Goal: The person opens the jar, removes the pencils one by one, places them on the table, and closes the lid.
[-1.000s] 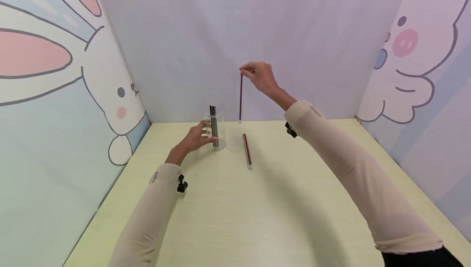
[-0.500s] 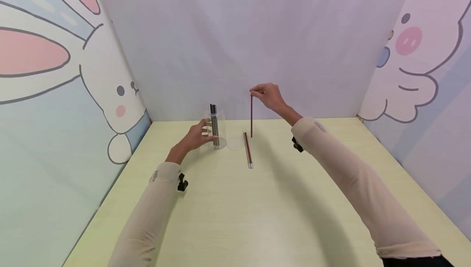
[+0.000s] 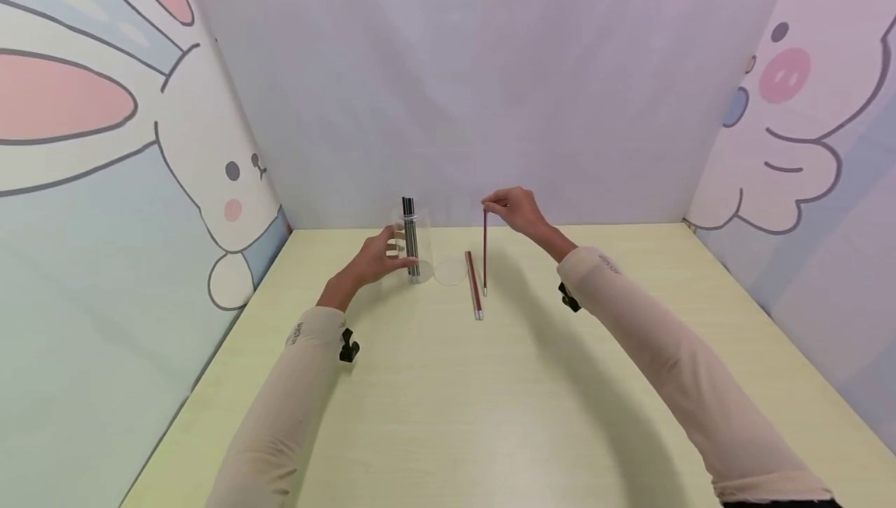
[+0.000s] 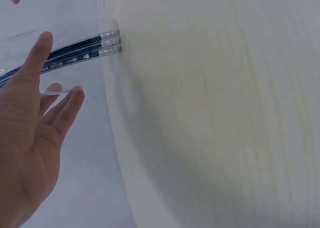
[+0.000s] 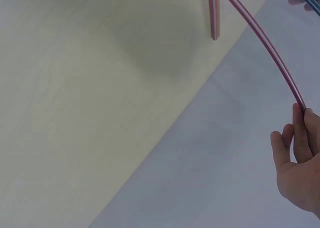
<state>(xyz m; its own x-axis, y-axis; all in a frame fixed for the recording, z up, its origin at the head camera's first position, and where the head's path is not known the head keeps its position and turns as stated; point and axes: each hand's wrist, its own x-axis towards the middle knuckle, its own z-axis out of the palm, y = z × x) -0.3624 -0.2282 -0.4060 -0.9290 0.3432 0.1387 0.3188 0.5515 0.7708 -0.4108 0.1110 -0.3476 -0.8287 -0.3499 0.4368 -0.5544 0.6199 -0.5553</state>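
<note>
My left hand (image 3: 372,261) holds a clear plastic cup (image 3: 424,239) upright near the back of the table, fingers behind it and thumb across the front. Several dark pencils (image 3: 410,239) stand inside; the left wrist view shows their silver ends (image 4: 110,41) at the cup's base. With thumb and fingertips, my right hand (image 3: 519,208) pinches the top of a red pencil (image 3: 485,251), which hangs nearly vertical with its silver end down. Just left of that pencil lie red pencils (image 3: 474,286) side by side on the table.
Beside the cup, a faint clear round outline (image 3: 450,272) shows on the pale wooden table (image 3: 434,399); its kind is hard to tell. A pale wall (image 3: 483,88) rises behind the table, with cartoon-printed panels (image 3: 217,181) at both sides.
My right hand has come down and slightly right with the red pencil, bringing its lower end beside the lying pencils. The left hand and cup have stayed in place.
</note>
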